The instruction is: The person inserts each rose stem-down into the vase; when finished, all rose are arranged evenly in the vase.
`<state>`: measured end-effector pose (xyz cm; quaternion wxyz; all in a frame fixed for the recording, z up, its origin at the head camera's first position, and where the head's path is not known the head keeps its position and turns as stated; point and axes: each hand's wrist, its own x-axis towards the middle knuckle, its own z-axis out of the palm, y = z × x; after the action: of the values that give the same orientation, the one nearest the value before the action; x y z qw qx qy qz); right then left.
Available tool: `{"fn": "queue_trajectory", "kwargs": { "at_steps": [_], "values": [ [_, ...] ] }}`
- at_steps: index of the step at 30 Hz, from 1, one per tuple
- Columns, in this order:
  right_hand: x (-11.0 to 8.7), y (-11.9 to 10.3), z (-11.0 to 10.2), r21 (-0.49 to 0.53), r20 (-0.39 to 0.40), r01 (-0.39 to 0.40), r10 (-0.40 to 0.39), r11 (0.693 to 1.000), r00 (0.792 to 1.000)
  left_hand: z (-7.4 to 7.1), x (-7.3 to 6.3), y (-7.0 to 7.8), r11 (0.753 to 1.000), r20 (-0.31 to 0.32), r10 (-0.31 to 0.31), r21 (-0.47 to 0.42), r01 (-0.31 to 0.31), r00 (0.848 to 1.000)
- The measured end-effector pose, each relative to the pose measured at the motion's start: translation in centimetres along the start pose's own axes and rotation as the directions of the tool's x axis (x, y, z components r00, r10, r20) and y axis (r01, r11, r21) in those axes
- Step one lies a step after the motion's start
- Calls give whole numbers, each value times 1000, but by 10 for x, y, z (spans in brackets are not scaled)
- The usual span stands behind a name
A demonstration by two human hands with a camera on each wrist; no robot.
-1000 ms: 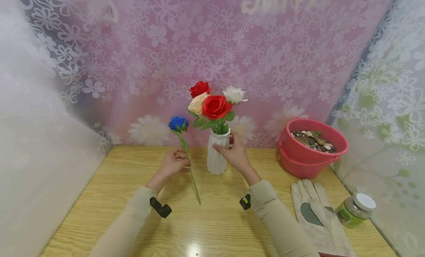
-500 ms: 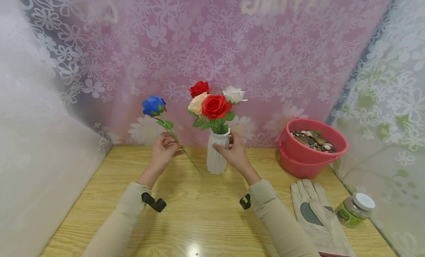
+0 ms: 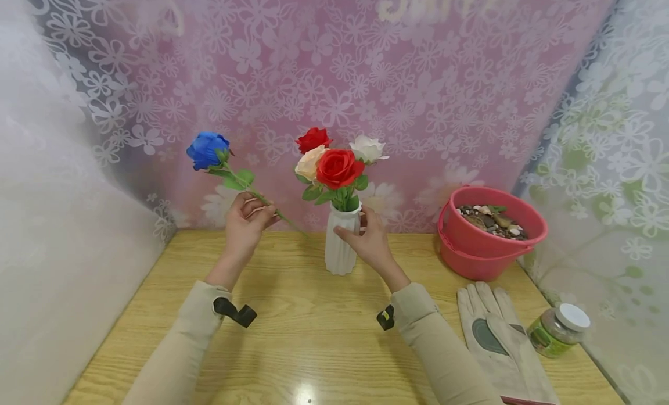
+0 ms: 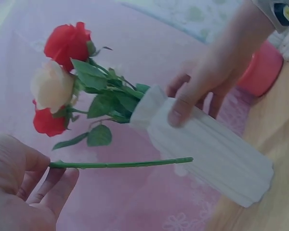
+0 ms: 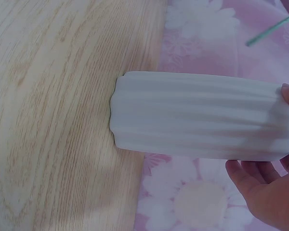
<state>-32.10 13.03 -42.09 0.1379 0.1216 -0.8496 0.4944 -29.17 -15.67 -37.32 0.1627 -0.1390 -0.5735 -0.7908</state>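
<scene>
In the head view my left hand [image 3: 244, 225] pinches the green stem of a blue rose [image 3: 207, 150], whose bloom tilts up and to the left. The stem's lower end [image 4: 183, 160] points toward the vase in the left wrist view, and the bloom is outside that view. My right hand [image 3: 369, 239] grips the upper part of a white ribbed vase [image 3: 338, 251] that stands upright on the table. Out of the vase rise a front red rose [image 3: 340, 168], a rear red rose [image 3: 313, 139], a cream rose [image 3: 310, 162] and a white rose [image 3: 368, 149].
A pink bucket [image 3: 470, 248] holding pebbles stands at the back right of the wooden table [image 3: 292, 341]. In front of it lie pale work gloves [image 3: 496, 335] and a jar with a white lid [image 3: 559, 330]. A pink floral curtain [image 3: 219, 74] hangs behind.
My left hand has moved left and up with the blue rose, whose bloom has swung left and now leans further over. The right hand and the vase stay in place.
</scene>
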Motion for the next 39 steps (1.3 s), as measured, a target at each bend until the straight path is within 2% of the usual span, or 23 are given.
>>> {"fn": "queue_trajectory", "kwargs": {
  "at_steps": [5, 10, 13, 25, 29, 39],
  "values": [
    [0, -1, -1, -11, 2, 0, 0, 1000, 1000, 4, 3, 12, 995, -52, 50, -85, -55, 997],
    [-1, 0, -1, -6, 0, -6, 6, 1000, 1000, 5, 8, 19, 988, -119, 40, -145, -57, 992],
    [-1, 0, -1, 0, 2, -10, 10, 1000, 1000, 5, 10, 22, 986, -138, 38, -155, -59, 990],
    [-1, 1, -1, -1, -3, 2, -2, 1000, 1000, 22, 13, 36, 975, -119, 1, -220, -28, 993],
    [-1, 2, 0, -12, -5, 10, -10, 1000, 1000, 28, 15, 37, 971, -120, -9, -239, -20, 993],
    [1, 2, 0, -17, -8, 12, -12, 1000, 1000, 44, 16, 33, 979, -119, -4, -203, -20, 993]
  ]
}}
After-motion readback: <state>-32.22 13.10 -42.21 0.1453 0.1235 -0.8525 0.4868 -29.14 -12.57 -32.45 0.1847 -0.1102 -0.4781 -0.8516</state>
